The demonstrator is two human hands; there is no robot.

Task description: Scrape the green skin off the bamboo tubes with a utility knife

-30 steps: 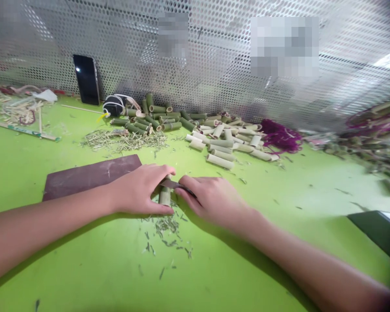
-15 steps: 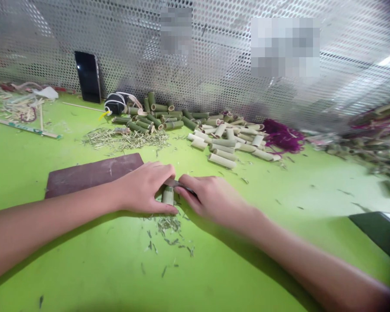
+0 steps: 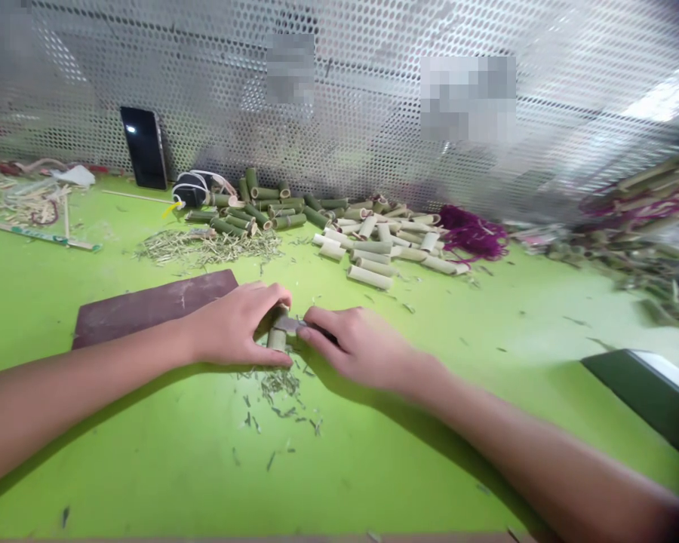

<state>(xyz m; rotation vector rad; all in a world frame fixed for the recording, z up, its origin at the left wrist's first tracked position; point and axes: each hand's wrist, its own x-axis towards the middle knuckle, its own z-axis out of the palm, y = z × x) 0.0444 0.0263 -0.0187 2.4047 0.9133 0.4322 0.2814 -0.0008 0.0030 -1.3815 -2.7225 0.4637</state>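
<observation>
Between the thumb and fingers of my left hand is a short bamboo tube, its near part scraped pale and its far part partly covered. My right hand is closed around the dark handle of a knife, whose grey blade lies across the tube's upper side. Green bamboo shavings are scattered on the tabletop just below the tube. Behind my left wrist lies a flat maroon board, partly covered by my forearm.
Green bamboo pieces and pale scraped pieces are heaped at the back, beside purple string. A phone leans on the perforated metal wall. A dark green block-like object stands at right.
The blade has moved from the tube's far end nearer along its upper side, showing more of its flat. The whole view has shifted slightly. Both hands keep their grip.
</observation>
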